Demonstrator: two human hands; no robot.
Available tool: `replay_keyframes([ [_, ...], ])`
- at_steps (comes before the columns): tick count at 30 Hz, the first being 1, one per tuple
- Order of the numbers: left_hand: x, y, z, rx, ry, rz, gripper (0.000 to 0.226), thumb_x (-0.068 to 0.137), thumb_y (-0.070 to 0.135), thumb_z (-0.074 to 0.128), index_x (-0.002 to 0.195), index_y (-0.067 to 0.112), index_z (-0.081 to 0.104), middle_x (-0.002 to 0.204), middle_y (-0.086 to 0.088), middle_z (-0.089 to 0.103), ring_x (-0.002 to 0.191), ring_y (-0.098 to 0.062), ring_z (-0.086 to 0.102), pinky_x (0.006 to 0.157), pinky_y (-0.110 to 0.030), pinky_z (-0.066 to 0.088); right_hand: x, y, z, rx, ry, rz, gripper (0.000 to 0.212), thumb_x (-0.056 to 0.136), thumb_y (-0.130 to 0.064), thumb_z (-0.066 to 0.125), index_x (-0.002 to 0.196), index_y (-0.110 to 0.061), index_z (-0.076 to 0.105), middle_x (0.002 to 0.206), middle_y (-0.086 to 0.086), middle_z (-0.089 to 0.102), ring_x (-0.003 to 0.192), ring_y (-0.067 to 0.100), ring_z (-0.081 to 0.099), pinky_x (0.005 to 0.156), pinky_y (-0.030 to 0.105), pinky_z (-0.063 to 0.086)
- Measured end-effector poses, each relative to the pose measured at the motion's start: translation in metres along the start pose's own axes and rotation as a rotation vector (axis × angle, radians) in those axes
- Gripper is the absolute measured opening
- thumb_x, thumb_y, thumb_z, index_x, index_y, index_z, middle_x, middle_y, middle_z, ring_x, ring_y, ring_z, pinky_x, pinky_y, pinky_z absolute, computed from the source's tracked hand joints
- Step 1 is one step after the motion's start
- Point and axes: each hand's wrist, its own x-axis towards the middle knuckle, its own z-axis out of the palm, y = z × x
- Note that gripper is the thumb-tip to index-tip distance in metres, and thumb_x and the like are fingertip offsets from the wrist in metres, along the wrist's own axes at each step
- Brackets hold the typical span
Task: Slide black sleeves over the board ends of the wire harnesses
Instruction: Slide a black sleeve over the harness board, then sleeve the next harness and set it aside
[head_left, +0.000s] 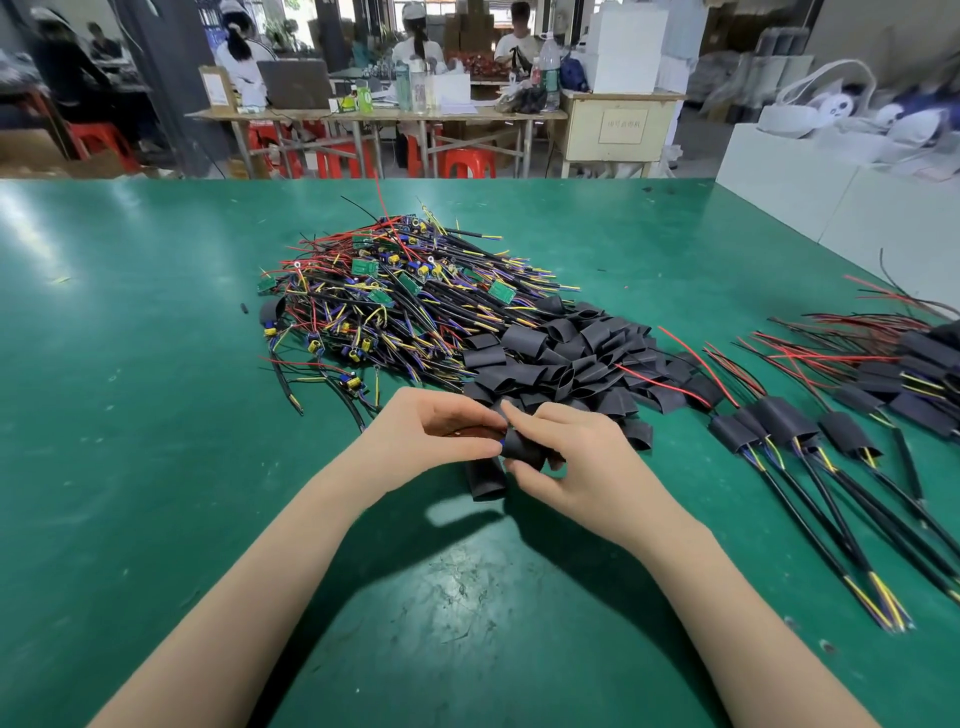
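Because each wire harness ends in a small bare board with components on it, I treat that end as fragile and take hold by the board edges or the wires just behind it, not the parts. Using the pile of loose black sleeves (561, 358) as landmark: to its left lies the tangle of unsleeved harnesses (384, 301), light, springy and prone to snagging one another when pulled. Just in front of the pile, my left hand (441, 441) is curled, thumb and fingers pinching what appears to be the board end of one harness; only a speck of blue shows at the fingertips, so I cannot confirm the exact grip. Touching it, my right hand (566, 457) pinches a black sleeve (522, 444) between thumb and fingers, mouth toward the board. I judge the sleeve thin, soft and easily flattened, so light side pressure should keep it open. One more sleeve (485, 480) lies on the counter (156, 415) beneath my hands. To the right of the pile lie the finished harnesses (810, 431), sleeves on, cables trailing toward me.
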Motion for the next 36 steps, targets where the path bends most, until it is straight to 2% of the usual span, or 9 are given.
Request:
replay_keyframes([
  [4,0.003,0.0,-0.001,0.15,0.101,0.095,0.026,0.086,0.005,0.071,0.106,0.023,0.073,0.106,0.006,0.075,0.1,-0.009,0.069,0.092,-0.024,0.052,-0.003,0.005,-0.019,-0.117,0.173,0.124,0.032,0.072,-0.031,0.06,0.1,-0.021,0.073,0.07,-0.004,0.058,0.065,0.02,0.058,0.058,0.034,0.051],
  [8,0.005,-0.006,-0.006,0.189,0.255,0.107,0.023,0.088,0.005,0.068,0.099,0.025,0.074,0.102,0.012,0.074,0.1,-0.009,0.066,0.092,-0.028,0.052,-0.011,0.031,-0.043,-0.368,0.384,0.476,0.017,0.07,-0.032,0.061,0.076,-0.016,0.065,0.071,0.004,0.065,0.072,0.033,0.061,0.057,0.032,0.047],
  [11,0.005,-0.008,-0.008,0.185,0.287,0.114,0.022,0.089,0.005,0.068,0.096,0.024,0.075,0.1,0.01,0.074,0.095,-0.006,0.067,0.085,-0.02,0.051,-0.022,0.057,-0.054,-0.452,0.299,0.741,0.013,0.073,-0.027,0.067,0.082,-0.017,0.07,0.078,0.013,0.067,0.078,0.037,0.061,0.06,0.032,0.037],
  [15,0.006,-0.009,-0.007,0.177,0.287,0.109,0.021,0.089,0.004,0.067,0.096,0.022,0.075,0.099,0.007,0.075,0.095,-0.008,0.068,0.085,-0.018,0.052,-0.033,0.08,-0.057,-0.435,0.173,0.914,0.028,0.078,-0.024,0.073,0.105,-0.018,0.072,0.104,0.015,0.068,0.098,0.037,0.061,0.075,0.039,0.05],
  [18,0.005,-0.009,-0.006,0.185,0.281,0.108,0.021,0.089,0.002,0.067,0.096,0.019,0.075,0.097,0.007,0.075,0.091,-0.005,0.067,0.082,-0.015,0.051,-0.036,0.088,-0.057,-0.357,0.196,0.988,0.029,0.079,-0.021,0.075,0.107,-0.016,0.073,0.105,0.017,0.066,0.098,0.039,0.061,0.081,0.043,0.051],
  [24,0.006,-0.009,-0.011,0.213,0.293,0.107,0.02,0.089,0.005,0.066,0.094,0.022,0.075,0.098,0.005,0.075,0.095,-0.01,0.068,0.086,-0.02,0.052,-0.027,0.074,-0.053,-0.328,0.291,0.799,0.028,0.076,-0.02,0.072,0.105,-0.022,0.073,0.101,0.009,0.064,0.097,0.033,0.06,0.076,0.035,0.047],
  [29,0.007,-0.01,-0.021,0.358,0.398,0.112,0.021,0.089,0.001,0.065,0.094,0.019,0.074,0.097,0.003,0.074,0.092,-0.014,0.068,0.084,-0.031,0.053,-0.02,0.061,-0.041,-0.242,0.01,0.686,0.035,0.074,-0.04,0.076,0.106,-0.025,0.072,0.108,0.002,0.064,0.105,0.025,0.06,0.086,0.035,0.048],
  [33,0.016,-0.016,-0.037,0.575,0.573,0.106,0.023,0.085,0.001,0.066,0.1,0.017,0.074,0.101,0.004,0.07,0.091,-0.015,0.063,0.076,-0.018,0.043,-0.02,0.061,-0.041,-0.183,0.006,0.687,0.021,0.073,-0.033,0.076,0.092,-0.024,0.074,0.09,-0.005,0.07,0.088,0.022,0.063,0.079,0.035,0.052],
  [36,0.028,-0.021,-0.047,0.74,0.602,0.08,0.029,0.084,0.0,0.063,0.11,0.01,0.07,0.109,-0.004,0.065,0.102,-0.023,0.06,0.09,-0.03,0.044,-0.02,0.062,-0.041,-0.162,-0.025,0.673,0.025,0.07,-0.036,0.079,0.09,-0.023,0.073,0.083,-0.005,0.069,0.087,0.021,0.063,0.079,0.036,0.053],
])
